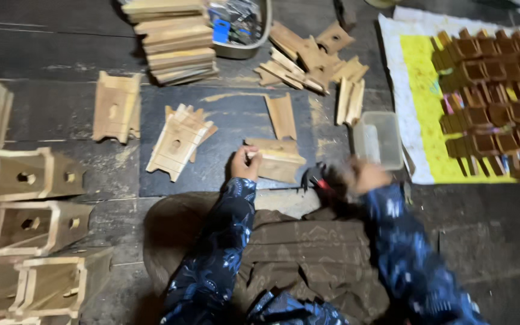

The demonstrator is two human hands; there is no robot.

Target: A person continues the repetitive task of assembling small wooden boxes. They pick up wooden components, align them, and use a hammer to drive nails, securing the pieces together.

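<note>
Blur hides your right hand [365,176], so its grip on the dark tool [314,179] is unclear. Your left hand [245,164] pins the wooden piece [277,160] on the dark board [236,120]; a loose press could let it skid.

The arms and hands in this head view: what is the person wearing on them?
Both arms are covered by long sleeves of dark navy fabric with a scattered pale blue and white pattern, reaching to the wrists. The left hand and right hand are bare, with no gloves. The right hand is blurred, so any ring or watch cannot be made out.
</note>
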